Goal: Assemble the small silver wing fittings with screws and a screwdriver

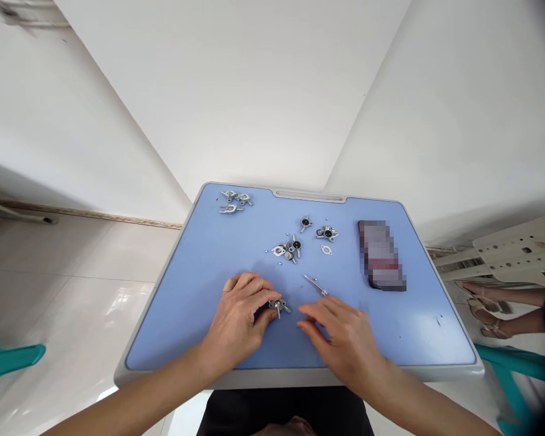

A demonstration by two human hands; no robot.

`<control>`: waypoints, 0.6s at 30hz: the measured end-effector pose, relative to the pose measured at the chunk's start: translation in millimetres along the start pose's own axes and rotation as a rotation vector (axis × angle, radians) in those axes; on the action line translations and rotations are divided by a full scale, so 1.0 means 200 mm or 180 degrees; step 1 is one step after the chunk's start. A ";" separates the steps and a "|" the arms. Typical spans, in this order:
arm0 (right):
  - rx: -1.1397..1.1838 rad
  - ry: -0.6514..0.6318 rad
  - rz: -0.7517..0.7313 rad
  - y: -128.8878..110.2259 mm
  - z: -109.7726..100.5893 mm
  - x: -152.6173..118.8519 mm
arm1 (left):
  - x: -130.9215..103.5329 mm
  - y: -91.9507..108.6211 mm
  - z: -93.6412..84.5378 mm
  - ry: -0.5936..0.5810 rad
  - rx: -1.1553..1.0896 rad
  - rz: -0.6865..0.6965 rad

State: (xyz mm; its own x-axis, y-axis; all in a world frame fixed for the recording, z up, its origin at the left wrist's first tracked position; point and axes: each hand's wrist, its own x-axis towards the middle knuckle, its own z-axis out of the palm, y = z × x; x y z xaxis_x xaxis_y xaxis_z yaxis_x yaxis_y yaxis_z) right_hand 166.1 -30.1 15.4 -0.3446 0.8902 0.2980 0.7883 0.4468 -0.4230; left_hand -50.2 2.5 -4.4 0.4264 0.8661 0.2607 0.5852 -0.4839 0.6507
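Observation:
My left hand [241, 315] pinches a small silver metal valve fitting [279, 306] between thumb and forefinger, just above the table. A thin pin stands out of the fitting towards me. To its right is my right hand [343, 336], its thumb and forefinger tips brought together in a pinch, apart from the fitting. Whether a tiny part sits between those tips I cannot make out. Beyond the right hand lies a slim metal rod [315, 284] with a forked end. A flat oval plate with holes [326, 249] lies farther back.
Fittings with black round centres [296, 244] and tiny screws lie mid-table. Three silver fittings [231, 209] are grouped at the back left. A phone-like object [381, 255], blurred out, rests at the right of the blue table [186, 260]. Another person's feet [493, 309] show at right.

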 end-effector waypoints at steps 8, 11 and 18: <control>-0.0419 -0.0163 0.1095 0.24 -0.29 -0.20 | -0.04 -0.07 0.04 0.0107 0.0193 0.0279; -0.0414 -0.0394 0.1133 0.22 -0.26 -0.23 | -0.05 -0.09 0.05 0.0119 0.0192 0.0321; -0.0719 -0.0315 0.0840 0.16 -0.19 -0.25 | -0.03 -0.05 0.03 0.0080 0.0190 0.0193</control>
State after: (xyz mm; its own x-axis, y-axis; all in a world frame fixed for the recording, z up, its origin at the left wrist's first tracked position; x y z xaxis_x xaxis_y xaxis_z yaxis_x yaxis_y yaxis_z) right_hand 228.2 -64.6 20.2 -0.1531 0.9815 0.1148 0.9457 0.1792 -0.2713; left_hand -54.5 0.6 -17.2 0.4455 0.8375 0.3166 0.5991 -0.5416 0.5897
